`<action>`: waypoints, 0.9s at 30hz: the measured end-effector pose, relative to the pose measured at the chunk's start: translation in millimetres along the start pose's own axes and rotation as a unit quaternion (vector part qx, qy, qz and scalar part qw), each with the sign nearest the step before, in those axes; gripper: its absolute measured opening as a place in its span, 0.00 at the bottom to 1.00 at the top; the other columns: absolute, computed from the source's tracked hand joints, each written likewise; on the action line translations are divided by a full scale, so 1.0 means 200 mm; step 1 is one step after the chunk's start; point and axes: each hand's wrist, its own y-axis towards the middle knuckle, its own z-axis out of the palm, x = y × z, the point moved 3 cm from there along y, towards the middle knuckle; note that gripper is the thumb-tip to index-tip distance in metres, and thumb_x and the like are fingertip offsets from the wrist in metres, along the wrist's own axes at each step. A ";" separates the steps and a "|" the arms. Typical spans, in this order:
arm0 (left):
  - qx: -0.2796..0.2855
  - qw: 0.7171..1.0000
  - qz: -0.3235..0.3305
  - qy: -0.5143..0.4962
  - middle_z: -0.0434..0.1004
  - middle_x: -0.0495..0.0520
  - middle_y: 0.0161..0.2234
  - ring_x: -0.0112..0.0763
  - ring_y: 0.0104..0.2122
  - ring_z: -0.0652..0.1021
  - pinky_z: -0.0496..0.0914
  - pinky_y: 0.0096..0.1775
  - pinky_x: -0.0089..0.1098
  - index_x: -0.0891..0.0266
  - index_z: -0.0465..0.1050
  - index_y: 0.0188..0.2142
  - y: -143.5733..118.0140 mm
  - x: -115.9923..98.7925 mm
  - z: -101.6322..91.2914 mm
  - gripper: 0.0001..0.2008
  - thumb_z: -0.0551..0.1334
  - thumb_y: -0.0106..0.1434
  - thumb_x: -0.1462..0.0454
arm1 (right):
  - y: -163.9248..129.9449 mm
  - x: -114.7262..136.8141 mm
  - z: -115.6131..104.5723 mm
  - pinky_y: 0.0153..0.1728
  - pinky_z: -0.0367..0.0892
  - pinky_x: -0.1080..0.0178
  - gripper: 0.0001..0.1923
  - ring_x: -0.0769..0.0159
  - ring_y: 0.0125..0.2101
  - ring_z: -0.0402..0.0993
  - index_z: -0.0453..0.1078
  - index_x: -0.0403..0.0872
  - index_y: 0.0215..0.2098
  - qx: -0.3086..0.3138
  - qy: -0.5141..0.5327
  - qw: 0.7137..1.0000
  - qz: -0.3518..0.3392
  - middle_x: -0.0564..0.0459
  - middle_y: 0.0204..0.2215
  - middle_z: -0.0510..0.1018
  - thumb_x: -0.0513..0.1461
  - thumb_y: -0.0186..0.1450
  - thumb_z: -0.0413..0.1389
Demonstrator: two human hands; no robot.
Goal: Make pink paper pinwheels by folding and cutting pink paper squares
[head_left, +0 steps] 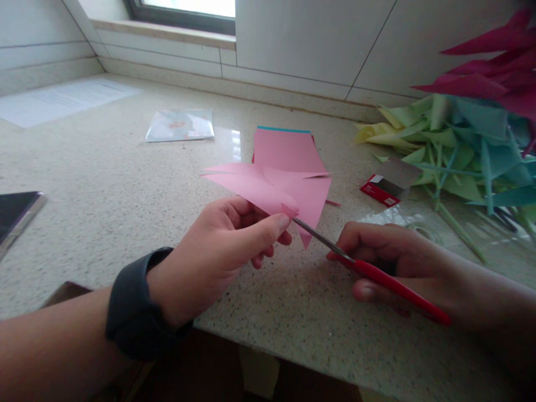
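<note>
My left hand pinches a pink sheet of paper that has slits running in from its corners. One pointed corner is folded in under my thumb at the centre, and another point hangs down to the right. In my right hand is a pair of red-handled scissors. Their blades point left, with the tips at the folded corner beside my left thumb. Behind the held sheet lies a stack of pink paper with a blue strip along its far edge.
Folded paper pinwheels in several colours are heaped at the right. Near them sits a small red and grey box. A clear plastic packet, a printed sheet and a dark device lie on the left of the speckled counter.
</note>
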 end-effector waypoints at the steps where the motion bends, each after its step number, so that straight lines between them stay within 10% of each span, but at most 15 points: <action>1: 0.001 1.000 0.000 0.000 0.81 0.44 0.27 0.17 0.22 0.72 0.68 0.22 0.14 0.59 0.80 0.31 0.00 0.00 0.00 0.07 0.70 0.63 0.59 | 0.00 0.00 0.00 0.19 0.53 0.72 0.14 0.74 0.21 0.60 0.64 0.49 0.34 0.001 -0.002 1.000 -0.001 0.61 0.22 0.65 0.46 0.64 0.63; 27: -0.025 0.999 -0.005 -0.030 0.79 0.46 0.26 0.17 0.21 0.70 0.64 0.21 0.16 0.61 0.79 0.30 0.00 -0.02 0.01 0.07 0.69 0.63 0.60 | 0.00 -0.01 0.02 0.21 0.59 0.69 0.12 0.71 0.23 0.66 0.66 0.49 0.36 -0.040 -0.053 0.997 -0.026 0.58 0.24 0.70 0.46 0.65 0.63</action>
